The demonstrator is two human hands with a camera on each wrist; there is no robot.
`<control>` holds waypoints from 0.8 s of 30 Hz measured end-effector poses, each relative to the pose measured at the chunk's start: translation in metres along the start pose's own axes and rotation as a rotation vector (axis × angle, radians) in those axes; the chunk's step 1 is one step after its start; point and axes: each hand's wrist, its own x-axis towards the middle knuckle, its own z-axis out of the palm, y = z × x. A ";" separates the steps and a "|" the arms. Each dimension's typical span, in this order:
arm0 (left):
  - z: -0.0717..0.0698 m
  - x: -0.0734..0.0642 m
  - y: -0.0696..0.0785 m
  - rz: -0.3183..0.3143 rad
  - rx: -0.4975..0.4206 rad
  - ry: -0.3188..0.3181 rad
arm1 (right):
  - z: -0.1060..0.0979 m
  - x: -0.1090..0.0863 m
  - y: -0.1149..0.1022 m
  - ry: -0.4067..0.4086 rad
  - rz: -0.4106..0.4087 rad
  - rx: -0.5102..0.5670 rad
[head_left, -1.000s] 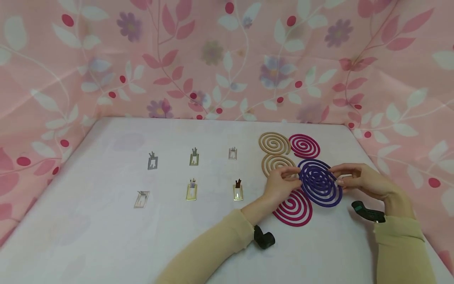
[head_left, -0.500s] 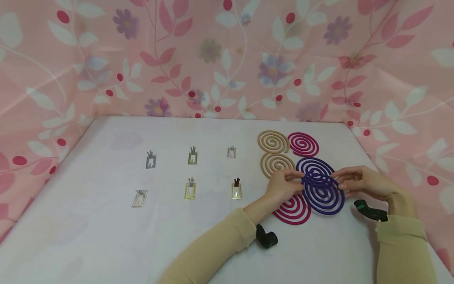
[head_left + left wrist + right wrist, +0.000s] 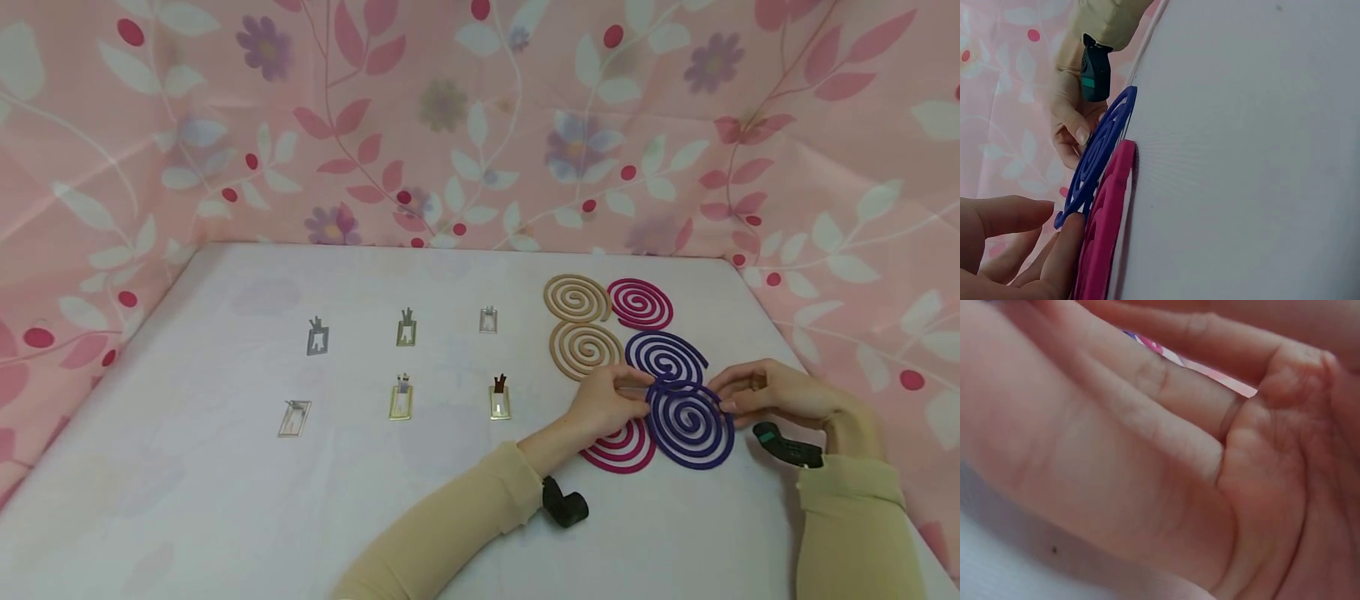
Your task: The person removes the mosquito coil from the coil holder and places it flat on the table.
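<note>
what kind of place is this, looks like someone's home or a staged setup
Probably a staged tabletop setup, not a lived-in room: a white table curtained round by a pink floral cloth, with spiral coils and metal stands set out in neat rows.

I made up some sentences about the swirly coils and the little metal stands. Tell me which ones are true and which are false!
1. Both hands hold the near purple coil. True: the left hand and the right hand pinch its two sides.
2. There are three tan coils. False: there are two tan coils, one behind the other.
3. Six metal stands sit on the table. True: two rows of three.
4. The near purple coil stands on a metal stand. False: it is between the hands, beside the near pink coil.
5. Another purple coil lies just behind the held one. True.
</note>
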 end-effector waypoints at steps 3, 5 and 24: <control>0.000 -0.002 0.001 -0.004 0.032 -0.009 | 0.001 -0.001 -0.002 0.038 0.012 -0.052; -0.001 -0.002 0.001 -0.005 0.044 -0.014 | 0.001 -0.001 -0.003 0.068 0.014 -0.101; -0.001 -0.004 0.001 0.041 0.127 -0.047 | 0.004 -0.005 -0.015 0.154 0.067 -0.280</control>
